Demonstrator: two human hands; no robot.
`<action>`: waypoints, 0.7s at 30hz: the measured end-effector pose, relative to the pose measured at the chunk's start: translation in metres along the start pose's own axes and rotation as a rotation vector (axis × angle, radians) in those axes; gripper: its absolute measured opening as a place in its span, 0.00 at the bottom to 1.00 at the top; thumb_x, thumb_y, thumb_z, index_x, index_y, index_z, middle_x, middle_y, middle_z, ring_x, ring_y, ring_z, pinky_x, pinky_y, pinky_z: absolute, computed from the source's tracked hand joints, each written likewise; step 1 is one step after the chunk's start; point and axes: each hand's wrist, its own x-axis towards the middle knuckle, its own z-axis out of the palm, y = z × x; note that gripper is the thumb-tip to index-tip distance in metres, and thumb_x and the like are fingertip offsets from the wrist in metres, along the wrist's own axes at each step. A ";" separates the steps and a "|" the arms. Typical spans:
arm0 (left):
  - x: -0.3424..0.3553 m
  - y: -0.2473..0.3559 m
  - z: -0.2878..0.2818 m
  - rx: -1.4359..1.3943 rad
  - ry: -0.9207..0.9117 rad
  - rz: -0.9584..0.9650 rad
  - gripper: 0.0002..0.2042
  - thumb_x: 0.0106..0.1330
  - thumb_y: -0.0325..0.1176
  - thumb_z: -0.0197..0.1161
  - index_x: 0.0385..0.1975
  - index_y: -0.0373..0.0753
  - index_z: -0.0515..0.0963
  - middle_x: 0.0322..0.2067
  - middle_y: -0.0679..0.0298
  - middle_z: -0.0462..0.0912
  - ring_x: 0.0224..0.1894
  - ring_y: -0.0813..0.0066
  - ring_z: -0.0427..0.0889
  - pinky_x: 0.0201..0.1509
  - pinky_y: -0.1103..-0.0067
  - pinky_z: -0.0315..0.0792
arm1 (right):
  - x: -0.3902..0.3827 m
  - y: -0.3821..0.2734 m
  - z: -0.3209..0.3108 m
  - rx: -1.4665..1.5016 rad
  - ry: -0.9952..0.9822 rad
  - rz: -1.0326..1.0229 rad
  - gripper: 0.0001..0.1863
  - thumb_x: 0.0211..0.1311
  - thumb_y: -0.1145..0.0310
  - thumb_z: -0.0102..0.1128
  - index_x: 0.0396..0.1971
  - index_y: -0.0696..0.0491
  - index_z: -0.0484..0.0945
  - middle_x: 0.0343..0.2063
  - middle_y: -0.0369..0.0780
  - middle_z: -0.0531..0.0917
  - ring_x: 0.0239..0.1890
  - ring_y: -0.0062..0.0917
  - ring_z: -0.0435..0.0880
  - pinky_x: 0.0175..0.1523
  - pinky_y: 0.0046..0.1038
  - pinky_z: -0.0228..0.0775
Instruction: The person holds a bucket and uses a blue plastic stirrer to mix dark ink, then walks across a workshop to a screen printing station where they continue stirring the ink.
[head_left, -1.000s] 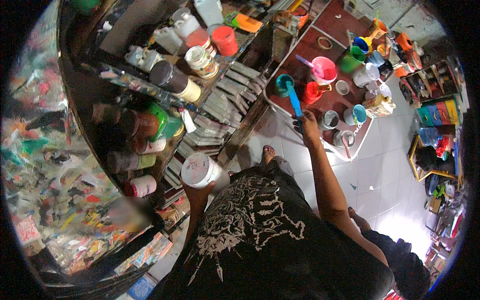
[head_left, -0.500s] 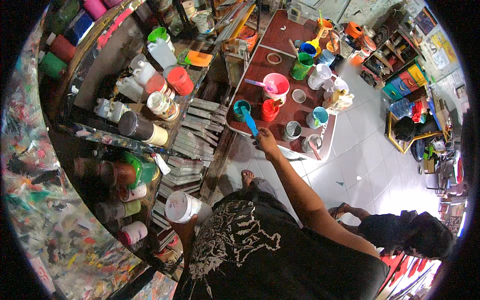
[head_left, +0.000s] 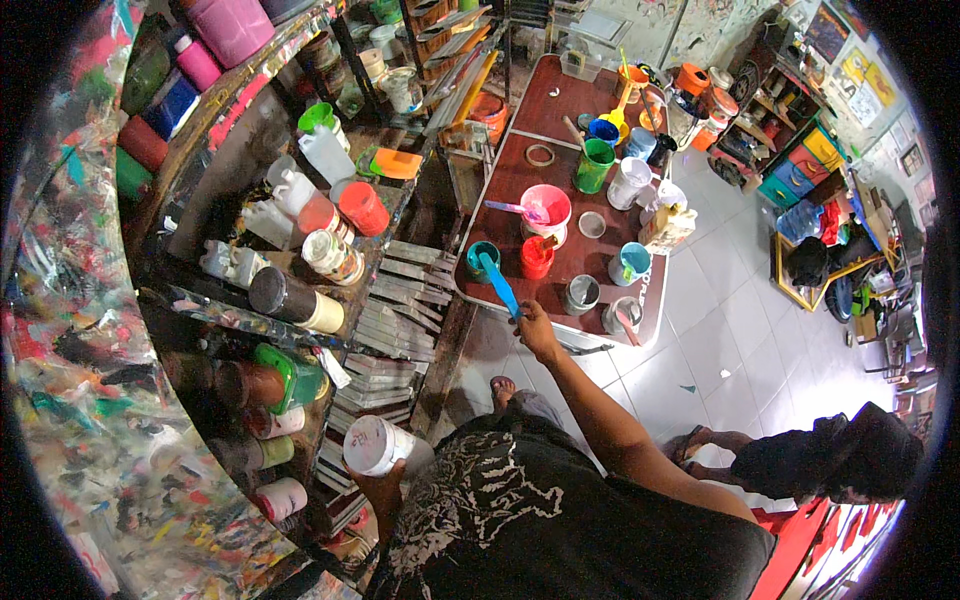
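Observation:
My right hand is closed round the lower end of a blue spatula. The spatula's far end rests inside a teal paint pot at the table's near left corner. Low on my left side, my left hand grips a white plastic tub from beneath. The tub's lid or top faces up and its contents are hidden. Beside the teal pot stand a red paint pot and a pink-filled tub with a purple-handled stick in it.
The dark red table also bears a green pot, a grey jar and several other paint containers. Paint-stained shelves with bottles and tubs run along the left. Another person in black is at the lower right, over the tiled floor.
The whole view has shifted, so the table and pots sit lower in the picture. Both hands keep their holds, and the spatula still rests in the teal pot.

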 end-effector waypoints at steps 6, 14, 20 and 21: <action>0.008 0.000 0.007 -0.029 -0.031 0.017 0.53 0.34 0.40 0.81 0.60 0.33 0.53 0.56 0.53 0.66 0.58 0.61 0.68 0.62 0.66 0.64 | -0.013 0.001 -0.007 0.043 0.006 0.027 0.16 0.61 0.74 0.47 0.50 0.52 0.67 0.31 0.40 0.81 0.21 0.17 0.73 0.21 0.18 0.63; 0.011 0.001 0.010 -0.050 -0.049 0.028 0.52 0.34 0.39 0.81 0.60 0.34 0.53 0.56 0.53 0.66 0.58 0.61 0.68 0.62 0.66 0.64 | -0.024 0.005 -0.016 0.025 0.010 -0.002 0.20 0.61 0.75 0.47 0.55 0.53 0.64 0.32 0.42 0.82 0.20 0.18 0.73 0.20 0.19 0.63; 0.006 -0.003 0.006 -0.042 -0.044 0.019 0.52 0.34 0.39 0.81 0.60 0.34 0.52 0.56 0.54 0.65 0.58 0.61 0.68 0.62 0.66 0.64 | -0.032 0.000 -0.021 0.057 0.019 0.016 0.17 0.60 0.76 0.47 0.51 0.55 0.67 0.30 0.41 0.81 0.19 0.17 0.72 0.18 0.18 0.60; 0.004 -0.003 0.005 -0.045 -0.043 0.015 0.52 0.34 0.39 0.81 0.60 0.34 0.52 0.56 0.54 0.65 0.58 0.61 0.68 0.62 0.66 0.64 | -0.033 -0.001 -0.021 0.051 0.021 0.016 0.17 0.60 0.76 0.47 0.50 0.55 0.68 0.29 0.41 0.81 0.19 0.17 0.72 0.18 0.17 0.59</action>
